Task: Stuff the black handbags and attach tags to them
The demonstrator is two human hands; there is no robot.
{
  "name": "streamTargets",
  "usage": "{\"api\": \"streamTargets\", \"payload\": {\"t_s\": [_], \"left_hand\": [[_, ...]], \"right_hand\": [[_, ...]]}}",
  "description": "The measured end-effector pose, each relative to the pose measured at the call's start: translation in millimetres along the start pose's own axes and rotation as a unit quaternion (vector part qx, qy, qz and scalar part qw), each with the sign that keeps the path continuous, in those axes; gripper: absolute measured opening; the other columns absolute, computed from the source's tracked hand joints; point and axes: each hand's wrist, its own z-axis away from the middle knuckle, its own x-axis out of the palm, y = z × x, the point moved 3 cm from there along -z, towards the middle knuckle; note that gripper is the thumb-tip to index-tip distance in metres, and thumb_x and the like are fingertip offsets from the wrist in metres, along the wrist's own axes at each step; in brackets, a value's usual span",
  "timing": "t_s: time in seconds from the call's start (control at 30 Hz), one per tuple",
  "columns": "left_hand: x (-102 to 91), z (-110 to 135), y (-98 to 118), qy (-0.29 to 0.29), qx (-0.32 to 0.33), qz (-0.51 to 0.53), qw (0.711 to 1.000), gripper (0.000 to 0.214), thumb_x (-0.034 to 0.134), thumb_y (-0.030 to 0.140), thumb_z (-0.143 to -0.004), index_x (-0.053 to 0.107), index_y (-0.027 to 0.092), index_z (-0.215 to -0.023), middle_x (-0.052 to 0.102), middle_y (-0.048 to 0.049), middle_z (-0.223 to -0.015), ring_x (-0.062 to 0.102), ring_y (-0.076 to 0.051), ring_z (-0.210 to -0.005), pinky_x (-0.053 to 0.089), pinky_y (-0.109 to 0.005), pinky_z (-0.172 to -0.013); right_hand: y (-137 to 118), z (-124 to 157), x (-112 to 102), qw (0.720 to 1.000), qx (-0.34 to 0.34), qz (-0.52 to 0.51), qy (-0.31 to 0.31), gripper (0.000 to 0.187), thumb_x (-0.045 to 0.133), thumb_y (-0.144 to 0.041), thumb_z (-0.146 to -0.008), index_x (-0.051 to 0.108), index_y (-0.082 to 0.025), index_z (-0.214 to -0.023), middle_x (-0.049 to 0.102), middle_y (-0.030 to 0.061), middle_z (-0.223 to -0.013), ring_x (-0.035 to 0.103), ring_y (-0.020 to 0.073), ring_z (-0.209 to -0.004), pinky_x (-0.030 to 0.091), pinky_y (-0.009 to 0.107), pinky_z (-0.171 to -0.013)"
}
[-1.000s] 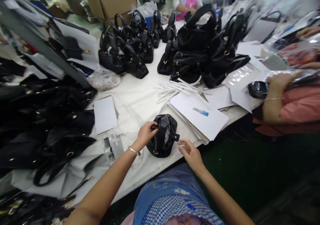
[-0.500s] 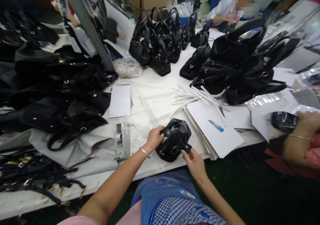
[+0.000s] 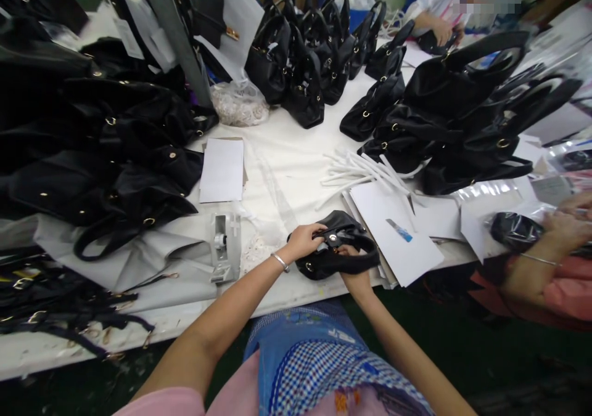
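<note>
A small black handbag (image 3: 324, 267) with gold fittings sits at the table's front edge, between my two hands. My left hand (image 3: 306, 242) is closed on its upper left edge, beside a round gold snap. From the near side, my right hand (image 3: 355, 268) reaches in under the bag's handle (image 3: 370, 252), fingers curled against the bag near its opening. The handle loop hides part of those fingers. Left of the bag stands a clear tape dispenser (image 3: 224, 246).
Black handbags pile up at left (image 3: 106, 138), at the back (image 3: 296, 65) and at right (image 3: 453, 120). White cards (image 3: 393, 231) and white tubes (image 3: 365, 172) lie right of my hands. A metal post (image 3: 180, 40) rises at back left. Co-workers' hands are at far right and back.
My right hand has moved from the flap at the bag's right side to under the handle, which now loops out to the right. My left hand has shifted slightly right along the bag.
</note>
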Motion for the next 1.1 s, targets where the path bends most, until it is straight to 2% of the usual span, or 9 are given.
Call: {"api": "streamTargets", "payload": {"t_s": [0.1,0.27,0.37,0.43,0.53,0.67,0.77,0.9,1.1], "left_hand": [[-14.2,2.6,-8.0,0.002,0.012,0.114,0.993,0.042,0.063,0.022,-0.078,0.062,0.018,-0.12,0.067,-0.0079,-0.121,0.063,-0.021,-0.109,0.049,-0.036,-0.098],[-42.8,50.0,-16.3,0.203,-0.052,0.101,0.972,0.024,0.053,0.026,-0.089,0.069,0.019,-0.105,0.071,-0.0077,-0.109,0.065,-0.019,-0.102,0.052,-0.032,-0.089],[-39.0,78.3,-13.8,0.203,-0.043,0.058,0.976,0.023,0.052,0.027,-0.09,0.069,0.022,-0.105,0.07,-0.005,-0.109,0.064,-0.019,-0.1,0.053,-0.028,-0.078],[-34.1,83.7,-10.3,0.202,-0.03,0.035,0.978,0.022,0.053,0.027,-0.09,0.068,0.023,-0.106,0.069,-0.0044,-0.11,0.065,-0.018,-0.098,0.053,-0.027,-0.075],[-31.2,66.2,1.2,0.204,0.023,-0.012,0.979,0.02,0.054,0.023,-0.089,0.069,0.023,-0.103,0.07,-0.0036,-0.108,0.063,-0.017,-0.099,0.051,-0.028,-0.084],[-29.2,16.0,20.5,0.117,0.088,-0.121,0.982,0.019,0.058,0.022,-0.086,0.069,0.024,-0.101,0.069,-0.0027,-0.107,0.061,-0.018,-0.103,0.046,-0.028,-0.091],[-23.6,-14.9,24.3,0.047,0.053,-0.213,0.975,0.02,0.062,0.022,-0.081,0.07,0.023,-0.099,0.068,-0.004,-0.101,0.061,-0.02,-0.097,0.047,-0.028,-0.083],[-14.0,-32.2,21.9,0.001,0.023,-0.264,0.964,0.018,0.061,0.018,-0.076,0.071,0.023,-0.09,0.067,-0.0046,-0.096,0.061,-0.021,-0.092,0.045,-0.027,-0.076],[-14.6,-45.2,18.0,-0.033,0.004,-0.282,0.959,0.019,0.057,0.015,-0.072,0.072,0.019,-0.083,0.069,-0.0063,-0.086,0.062,-0.021,-0.081,0.042,-0.027,-0.069]], "right_hand": [[-4.9,-6.1,-6.5,0.999,-0.011,0.041,0.01,0.022,0.057,-0.035,-0.077,0.062,-0.019,-0.09,0.069,0.0093,-0.09,0.064,0.0255,-0.089,0.05,0.039,-0.082],[-17.8,8.1,-19.6,0.999,-0.029,0.037,-0.011,0.027,0.056,-0.039,-0.086,0.065,-0.019,-0.1,0.07,0.0074,-0.093,0.066,0.0208,-0.083,0.052,0.034,-0.078],[-28.2,17.0,-28.5,0.999,-0.043,0.028,0.014,0.026,0.054,-0.04,-0.089,0.065,-0.02,-0.1,0.07,0.0063,-0.093,0.066,0.0194,-0.083,0.051,0.033,-0.078],[-33.1,16.2,-33.7,0.997,-0.045,0.042,0.048,0.025,0.054,-0.04,-0.089,0.065,-0.02,-0.098,0.069,0.0058,-0.089,0.065,0.0193,-0.08,0.051,0.033,-0.077],[-37.2,7.1,-38.0,0.993,-0.061,0.059,0.078,0.024,0.055,-0.04,-0.088,0.064,-0.019,-0.097,0.067,0.0056,-0.088,0.063,0.0191,-0.079,0.051,0.032,-0.074],[-38.2,-5.9,-34.1,0.988,-0.103,0.106,0.046,0.026,0.052,-0.036,-0.09,0.064,-0.019,-0.106,0.064,0.0058,-0.09,0.061,0.0189,-0.081,0.049,0.031,-0.073],[-34.9,-11.9,-25.9,0.981,-0.091,0.171,0.011,0.026,0.055,-0.033,-0.088,0.066,-0.02,-0.107,0.063,0.0053,-0.087,0.06,0.0189,-0.077,0.046,0.03,-0.07],[-29.0,-16.9,-16.0,0.973,-0.058,0.224,-0.001,0.024,0.063,-0.031,-0.083,0.068,-0.021,-0.104,0.063,0.0057,-0.093,0.06,0.0191,-0.08,0.044,0.028,-0.067],[-20.5,-19.2,-14.8,0.988,-0.058,0.137,0.034,0.024,0.067,-0.031,-0.08,0.07,-0.023,-0.102,0.062,0.0026,-0.087,0.059,0.0163,-0.077,0.044,0.027,-0.069]]}}
